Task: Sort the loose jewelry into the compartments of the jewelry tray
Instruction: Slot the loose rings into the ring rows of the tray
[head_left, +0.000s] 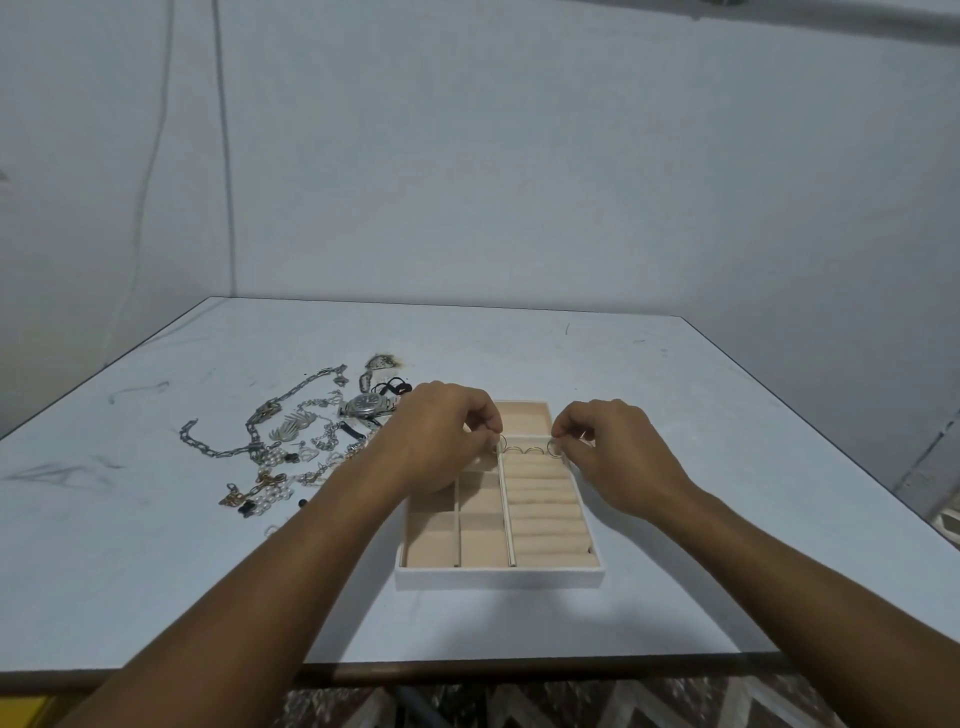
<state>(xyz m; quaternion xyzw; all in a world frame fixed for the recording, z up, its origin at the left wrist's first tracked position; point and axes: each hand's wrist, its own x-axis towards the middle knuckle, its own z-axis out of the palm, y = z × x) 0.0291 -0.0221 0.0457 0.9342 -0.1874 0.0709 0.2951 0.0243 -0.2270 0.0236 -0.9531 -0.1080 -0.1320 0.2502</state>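
Silver ring pinched by right hand, second ring by left hand.

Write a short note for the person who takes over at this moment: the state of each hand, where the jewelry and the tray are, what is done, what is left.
Left hand: pinches the left-end ring in the farthest ring-roll slot.
Right hand: pinches the right-end ring in the same slot.
Jewelry tray: on the table, straight ahead; two middle rings stand in that slot between the hands.
Done: four rings at the slot, two not yet released.
To do: the loose pile left of the tray, with wristwatch, silver chain and pearl pieces; the visible square compartments hold nothing.
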